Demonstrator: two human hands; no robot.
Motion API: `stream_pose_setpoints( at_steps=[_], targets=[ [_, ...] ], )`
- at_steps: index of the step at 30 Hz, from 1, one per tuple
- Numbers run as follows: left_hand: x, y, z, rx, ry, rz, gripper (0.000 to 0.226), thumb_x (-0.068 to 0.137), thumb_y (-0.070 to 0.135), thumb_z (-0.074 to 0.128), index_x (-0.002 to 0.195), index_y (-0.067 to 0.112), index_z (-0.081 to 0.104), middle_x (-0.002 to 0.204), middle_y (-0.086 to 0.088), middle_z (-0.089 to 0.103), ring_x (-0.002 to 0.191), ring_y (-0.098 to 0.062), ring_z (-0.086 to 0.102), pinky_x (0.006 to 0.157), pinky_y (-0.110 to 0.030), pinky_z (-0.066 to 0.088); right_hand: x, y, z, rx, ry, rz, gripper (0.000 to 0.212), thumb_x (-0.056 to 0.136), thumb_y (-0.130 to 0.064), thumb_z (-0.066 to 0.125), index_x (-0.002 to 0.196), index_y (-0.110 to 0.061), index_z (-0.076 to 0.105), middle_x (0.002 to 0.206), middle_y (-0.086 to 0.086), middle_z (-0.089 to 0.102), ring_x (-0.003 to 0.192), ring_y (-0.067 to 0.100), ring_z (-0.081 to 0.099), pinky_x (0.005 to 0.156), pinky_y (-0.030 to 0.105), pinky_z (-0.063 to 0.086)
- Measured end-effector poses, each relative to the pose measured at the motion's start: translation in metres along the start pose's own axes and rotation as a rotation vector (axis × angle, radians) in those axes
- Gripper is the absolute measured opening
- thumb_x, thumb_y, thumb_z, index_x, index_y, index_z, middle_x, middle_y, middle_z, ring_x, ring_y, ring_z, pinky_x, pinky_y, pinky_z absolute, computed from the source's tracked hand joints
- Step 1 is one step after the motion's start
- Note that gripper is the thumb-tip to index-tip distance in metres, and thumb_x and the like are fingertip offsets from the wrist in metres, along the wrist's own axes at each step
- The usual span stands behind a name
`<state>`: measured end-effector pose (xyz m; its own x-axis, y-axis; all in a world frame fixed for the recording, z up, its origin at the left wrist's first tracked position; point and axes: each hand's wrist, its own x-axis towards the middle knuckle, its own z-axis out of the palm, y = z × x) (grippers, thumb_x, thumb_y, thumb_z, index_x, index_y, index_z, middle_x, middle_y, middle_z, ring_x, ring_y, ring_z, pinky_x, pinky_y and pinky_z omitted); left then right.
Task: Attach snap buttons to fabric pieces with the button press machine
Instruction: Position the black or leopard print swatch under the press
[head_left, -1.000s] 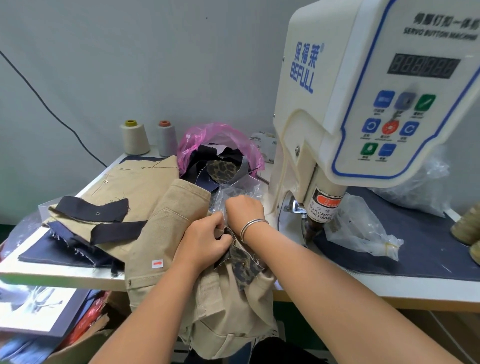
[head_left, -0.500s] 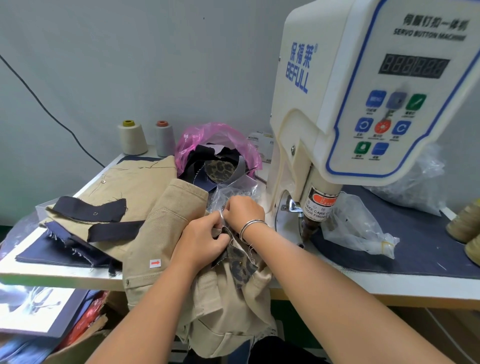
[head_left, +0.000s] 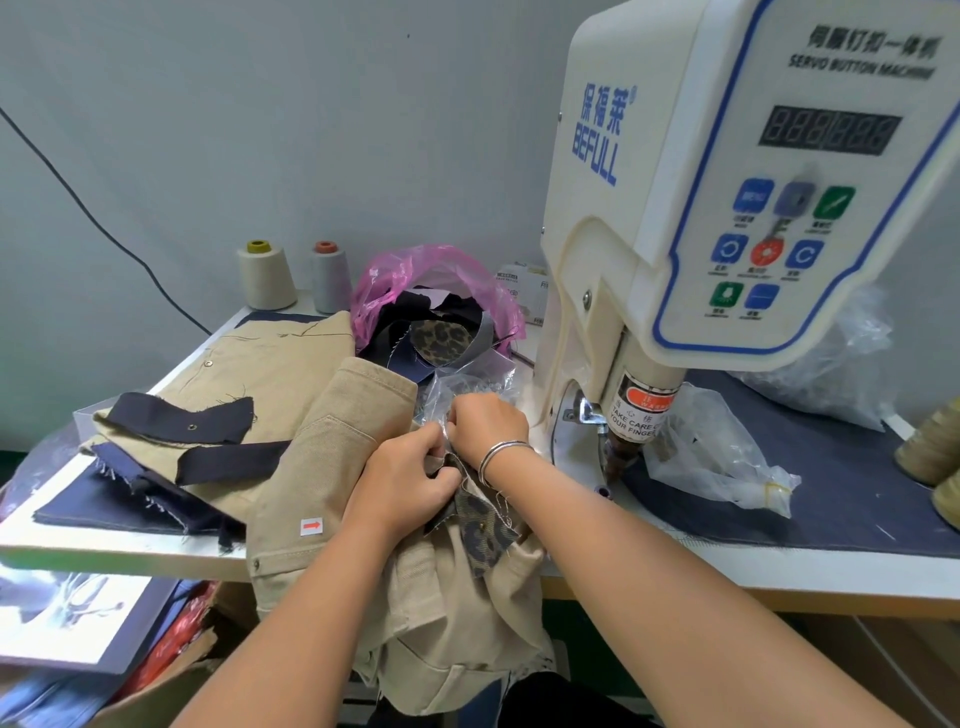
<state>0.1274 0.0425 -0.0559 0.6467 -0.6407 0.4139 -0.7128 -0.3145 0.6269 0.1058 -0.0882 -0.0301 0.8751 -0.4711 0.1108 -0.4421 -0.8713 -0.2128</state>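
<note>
Looking down from the head camera, both hands meet just left of the cream servo button press machine, over the near edge of the white tabletop. The left hand is curled, its fingers pinching the upper edge of a small leopard-print fabric piece. The right hand, a silver bangle on its wrist, is also curled; it appears to be gripping the crinkled clear plastic bag beside the same scrap, though the fingertips are hidden behind the knuckles.

The leopard-print piece hangs with its long axis running from the hands down and to the right, toward the person, its lower end lying on a tan twill garment that drapes over the tabletop edge. A small metal snap shows near its middle.

The machine's dark punch tip points straight down at the base, just right of the right wrist and apart from the fabric. Left of the garment lie navy fabric strips on more tan cloth. Behind stand two thread cones and a pink plastic bag of dark scraps.
</note>
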Motion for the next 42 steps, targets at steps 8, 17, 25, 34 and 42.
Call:
stream_pose_setpoints(
  at_steps=[8,17,25,34,42],
  targets=[
    [0.000,0.001,-0.001,0.008,0.002,0.010,0.022,0.063,0.026,0.051,0.062,0.025,0.029,0.053,0.004,0.037,0.054,-0.011,0.035,0.055,-0.030,0.032,-0.011,0.003,0.002,-0.228,0.075,-0.245,0.019,0.088,-0.007,0.048,0.106,-0.008,0.055,0.100,0.010,0.066,0.092,0.031,0.064,0.063,0.032,0.037],
    [0.000,0.001,-0.001,-0.003,0.001,0.005,0.023,0.062,0.026,0.052,0.061,0.025,0.029,0.052,0.004,0.036,0.054,-0.012,0.035,0.054,-0.029,0.032,-0.014,0.008,-0.004,0.120,0.031,-0.087,0.022,0.085,-0.027,0.050,0.087,-0.018,0.070,0.090,0.006,0.069,0.085,0.028,0.061,0.065,0.030,0.044],
    [0.000,-0.001,0.000,0.004,0.005,0.000,0.022,0.063,0.027,0.051,0.062,0.024,0.029,0.054,0.003,0.037,0.056,-0.015,0.035,0.054,-0.031,0.034,-0.005,0.010,-0.007,0.076,-0.034,-0.070,0.027,0.089,-0.012,0.049,0.107,-0.020,0.069,0.109,0.008,0.066,0.098,0.029,0.062,0.079,0.034,0.050],
    [0.000,0.000,0.000,0.010,0.009,0.009,0.022,0.062,0.026,0.051,0.062,0.025,0.029,0.054,0.004,0.037,0.055,-0.014,0.034,0.054,-0.030,0.033,-0.002,0.004,-0.008,-0.031,-0.064,-0.081,0.023,0.087,-0.013,0.050,0.100,-0.013,0.069,0.100,0.010,0.066,0.091,0.031,0.061,0.068,0.032,0.045],
    [0.000,0.001,-0.001,0.007,0.002,0.022,0.023,0.063,0.026,0.052,0.062,0.025,0.029,0.054,0.005,0.038,0.057,-0.017,0.036,0.056,-0.033,0.034,-0.005,-0.006,-0.009,-0.274,-0.015,-0.166,0.020,0.087,-0.001,0.049,0.101,-0.006,0.062,0.104,0.012,0.063,0.097,0.030,0.063,0.066,0.033,0.041]
  ],
)
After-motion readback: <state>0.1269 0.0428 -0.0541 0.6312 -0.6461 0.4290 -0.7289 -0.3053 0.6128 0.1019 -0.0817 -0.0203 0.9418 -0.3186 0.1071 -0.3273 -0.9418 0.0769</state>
